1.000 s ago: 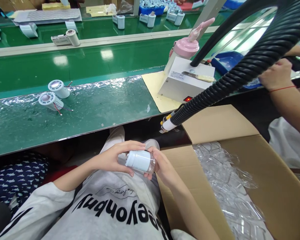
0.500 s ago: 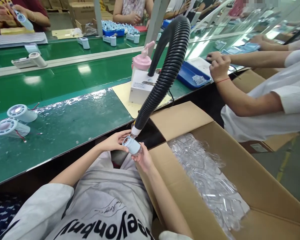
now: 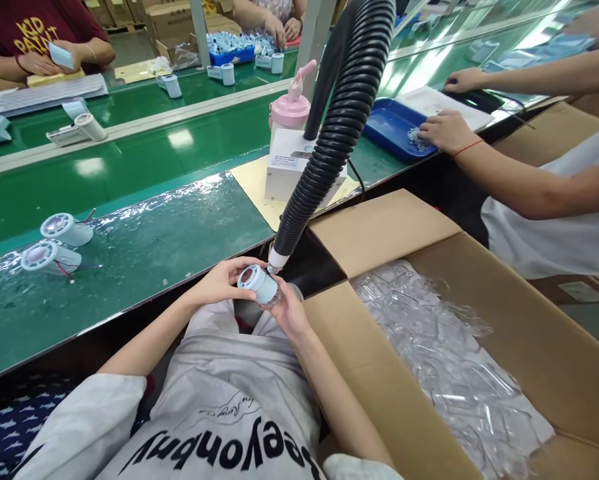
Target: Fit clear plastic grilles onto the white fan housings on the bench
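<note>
Both my hands hold a light blue cylindrical housing (image 3: 265,288) over my lap. My left hand (image 3: 224,281) has its thumb and fingers round the ringed end, which faces up and left. Wrapped round the other end, where transparent plastic shows, is my right hand (image 3: 290,311); some of its fingers are hidden. The white-tipped nozzle (image 3: 278,259) of a black corrugated hose (image 3: 324,140) is right at the housing's upper side; I cannot tell whether they touch. Two similar housings with thin wires, a rear one (image 3: 68,229) and a front one (image 3: 50,257), lie on the green bench.
An open cardboard box (image 3: 359,360) of transparent plastic parts (image 3: 444,360) stands at my right. A white device (image 3: 284,172) and a pink-lidded bottle (image 3: 290,110) stand behind the hose. At right, a co-worker's hand (image 3: 449,132) reaches into a blue tray (image 3: 392,127). Across the green conveyor (image 3: 144,157) other people work.
The housing has turned slightly in my hands, so its ringed end shows more and sits left of the nozzle. The neighbouring co-worker's hand has moved to the blue tray. The view has shifted.
</note>
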Motion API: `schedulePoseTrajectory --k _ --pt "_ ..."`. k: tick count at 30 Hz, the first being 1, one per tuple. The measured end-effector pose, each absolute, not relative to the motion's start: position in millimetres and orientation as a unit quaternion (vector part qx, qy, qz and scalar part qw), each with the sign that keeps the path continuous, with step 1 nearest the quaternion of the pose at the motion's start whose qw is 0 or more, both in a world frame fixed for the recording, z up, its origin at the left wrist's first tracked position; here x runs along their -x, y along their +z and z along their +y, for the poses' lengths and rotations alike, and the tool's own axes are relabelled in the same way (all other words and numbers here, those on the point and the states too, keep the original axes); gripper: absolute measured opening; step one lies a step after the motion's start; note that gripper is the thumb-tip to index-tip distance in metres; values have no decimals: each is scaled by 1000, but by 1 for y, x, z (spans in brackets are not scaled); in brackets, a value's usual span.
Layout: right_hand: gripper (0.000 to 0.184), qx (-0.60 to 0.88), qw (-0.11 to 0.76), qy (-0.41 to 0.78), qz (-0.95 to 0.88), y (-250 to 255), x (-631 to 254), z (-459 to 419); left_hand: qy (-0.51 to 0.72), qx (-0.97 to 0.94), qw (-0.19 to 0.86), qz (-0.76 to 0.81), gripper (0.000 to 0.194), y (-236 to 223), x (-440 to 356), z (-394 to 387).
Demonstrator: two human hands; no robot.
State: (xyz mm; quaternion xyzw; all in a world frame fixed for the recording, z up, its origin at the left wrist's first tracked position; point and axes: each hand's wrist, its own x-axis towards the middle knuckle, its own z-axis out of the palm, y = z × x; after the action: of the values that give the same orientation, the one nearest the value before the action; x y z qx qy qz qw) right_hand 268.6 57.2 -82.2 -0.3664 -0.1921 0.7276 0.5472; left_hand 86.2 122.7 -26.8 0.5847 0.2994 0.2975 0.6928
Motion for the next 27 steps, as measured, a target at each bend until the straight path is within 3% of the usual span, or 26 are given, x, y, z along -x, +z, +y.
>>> schedulePoseTrajectory --k 9,17,27 --pt "32 357 563 727 -167 -86 -259 61 229 -701 601 309 69 -9 -96 135" --pt "43 379 540 728 -187 -81 -266 59 232 -637 680 280 70 -14 -93 134" --pt "52 393 533 706 -250 -68 -265 51 256 -621 698 249 67 -16 -83 124"
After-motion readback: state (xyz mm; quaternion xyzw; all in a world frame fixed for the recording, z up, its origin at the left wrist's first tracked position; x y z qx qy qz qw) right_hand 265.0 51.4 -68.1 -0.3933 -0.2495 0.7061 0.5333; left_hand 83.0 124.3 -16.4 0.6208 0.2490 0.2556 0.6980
